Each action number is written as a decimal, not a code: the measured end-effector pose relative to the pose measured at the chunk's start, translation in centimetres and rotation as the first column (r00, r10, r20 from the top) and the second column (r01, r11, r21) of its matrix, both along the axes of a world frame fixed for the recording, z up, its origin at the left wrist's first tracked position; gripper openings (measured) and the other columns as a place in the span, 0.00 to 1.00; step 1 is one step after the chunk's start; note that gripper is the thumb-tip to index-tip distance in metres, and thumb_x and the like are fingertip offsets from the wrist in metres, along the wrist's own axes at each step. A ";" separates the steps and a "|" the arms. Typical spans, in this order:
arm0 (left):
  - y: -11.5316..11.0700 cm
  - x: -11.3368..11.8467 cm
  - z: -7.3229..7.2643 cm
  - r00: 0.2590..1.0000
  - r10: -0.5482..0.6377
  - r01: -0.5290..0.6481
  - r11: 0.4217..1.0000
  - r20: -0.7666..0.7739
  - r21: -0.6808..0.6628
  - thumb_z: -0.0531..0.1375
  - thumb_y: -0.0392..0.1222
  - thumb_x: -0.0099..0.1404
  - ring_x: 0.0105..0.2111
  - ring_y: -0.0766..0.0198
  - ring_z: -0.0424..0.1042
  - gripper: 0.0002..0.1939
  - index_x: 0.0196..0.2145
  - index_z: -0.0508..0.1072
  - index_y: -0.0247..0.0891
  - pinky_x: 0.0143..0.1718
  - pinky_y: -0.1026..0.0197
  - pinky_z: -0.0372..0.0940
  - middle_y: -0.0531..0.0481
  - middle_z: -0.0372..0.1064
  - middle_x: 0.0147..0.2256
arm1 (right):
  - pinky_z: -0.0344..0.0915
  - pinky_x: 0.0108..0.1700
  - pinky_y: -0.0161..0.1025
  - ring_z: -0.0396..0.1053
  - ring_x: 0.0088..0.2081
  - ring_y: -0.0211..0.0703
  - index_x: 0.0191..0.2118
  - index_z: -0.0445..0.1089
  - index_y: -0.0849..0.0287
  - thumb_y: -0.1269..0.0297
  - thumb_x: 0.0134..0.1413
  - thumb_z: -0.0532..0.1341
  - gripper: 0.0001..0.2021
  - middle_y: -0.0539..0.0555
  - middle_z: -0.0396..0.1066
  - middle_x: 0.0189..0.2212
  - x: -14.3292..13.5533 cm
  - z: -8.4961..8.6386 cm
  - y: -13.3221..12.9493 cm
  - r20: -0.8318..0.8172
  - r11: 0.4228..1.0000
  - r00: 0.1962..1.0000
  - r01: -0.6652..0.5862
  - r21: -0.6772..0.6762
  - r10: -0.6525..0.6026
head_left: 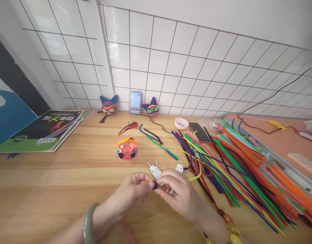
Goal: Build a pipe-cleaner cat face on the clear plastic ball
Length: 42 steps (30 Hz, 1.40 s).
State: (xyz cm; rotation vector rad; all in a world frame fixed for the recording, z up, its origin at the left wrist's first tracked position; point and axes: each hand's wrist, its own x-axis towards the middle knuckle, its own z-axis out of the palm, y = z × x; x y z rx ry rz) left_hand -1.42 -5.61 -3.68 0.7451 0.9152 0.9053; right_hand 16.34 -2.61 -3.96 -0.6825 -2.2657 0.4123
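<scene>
Between the fingertips of my left hand (139, 188) and my right hand (177, 191) is a small coiled piece of purple pipe cleaner (155, 185). Both hands are closed in a pinch on it, above the table's front half. A white hot glue gun (155, 171) lies just behind my hands, its metal nozzle pointing left and its body partly hidden by my right hand. Farther back sits a half-made face ornament (127, 149) with an orange top, coloured bands and two dark eye spots. A pink strand (128, 231) shows below my left wrist.
Many coloured pipe cleaners (237, 169) cover the right side, with red-handled scissors (196, 162) among them. Two finished eared ornaments (109, 105) and a propped phone (135, 102) stand by the tiled wall. A pink bowl (181, 123), dark phone (199, 132) and magazine (44, 130) lie around.
</scene>
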 end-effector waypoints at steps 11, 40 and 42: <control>-0.1 -0.1 -0.2 1.000 -0.021 0.021 1.000 0.009 -0.009 0.65 0.49 0.52 0.14 0.75 0.39 0.16 0.24 0.65 0.35 0.16 0.65 0.35 0.63 0.46 0.13 | 0.67 0.35 0.37 0.68 0.33 0.41 0.34 0.67 0.59 0.69 0.54 0.59 0.01 0.55 0.69 0.31 0.0 0.1 0.1 0.011 1.000 1.000 0.007 -0.002 -0.007; -0.1 0.2 0.1 1.000 -0.002 0.002 1.000 0.018 -0.025 0.65 0.51 0.50 0.14 0.76 0.40 0.17 0.24 0.65 0.35 0.17 0.66 0.35 0.63 0.47 0.13 | 0.67 0.31 0.35 0.68 0.33 0.41 0.35 0.67 0.59 0.69 0.55 0.59 0.02 0.55 0.69 0.31 -0.1 -0.2 0.1 -0.006 0.999 1.000 0.024 0.045 -0.023; -0.1 0.2 0.2 1.000 0.006 -0.006 1.000 0.018 -0.024 0.66 0.50 0.50 0.14 0.76 0.41 0.17 0.24 0.66 0.35 0.16 0.66 0.35 0.63 0.47 0.13 | 0.67 0.31 0.35 0.68 0.33 0.41 0.35 0.67 0.58 0.69 0.55 0.59 0.02 0.55 0.69 0.31 -0.1 -0.2 0.1 -0.003 0.999 1.000 0.025 0.044 -0.025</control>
